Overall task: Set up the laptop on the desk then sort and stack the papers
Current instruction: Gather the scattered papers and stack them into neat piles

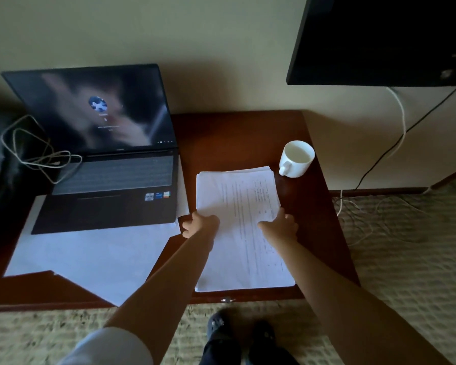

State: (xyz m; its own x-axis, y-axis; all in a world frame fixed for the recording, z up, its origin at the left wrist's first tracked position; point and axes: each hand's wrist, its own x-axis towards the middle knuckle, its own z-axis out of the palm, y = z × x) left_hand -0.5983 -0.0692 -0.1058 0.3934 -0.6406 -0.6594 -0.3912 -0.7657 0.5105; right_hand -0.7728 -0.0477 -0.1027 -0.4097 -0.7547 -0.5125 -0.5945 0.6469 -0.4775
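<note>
A stack of white printed papers [237, 222] lies on the right half of a dark wooden table [237, 135], its near edge close to the table's front edge. The top sheet shows lines of small text, too blurred to read. Both of the person's bare hands rest on the stack. The left hand [199, 223] sits at the stack's left edge with fingers curled around that edge, gripping it. The right hand [281, 223] lies on the top sheet near the right edge, thumb spread out across the paper and fingers curled at the stack's side; whether they clamp the edge cannot be told.

Left of the stack, an open laptop [108, 164] stands on the table with its screen lit, showing a login picture. It rests on a large white sheet [90, 256] that spreads toward the front of the table. A looped pale cable [37, 151] lies at the laptop's left side. Behind and to the right of the stack stands a white mug [296, 159], apart from the papers. A black screen [379, 40] hangs on the wall above, with cords trailing down to patterned carpet [406, 246]. Dark shoes [237, 330] show below the table's front edge
</note>
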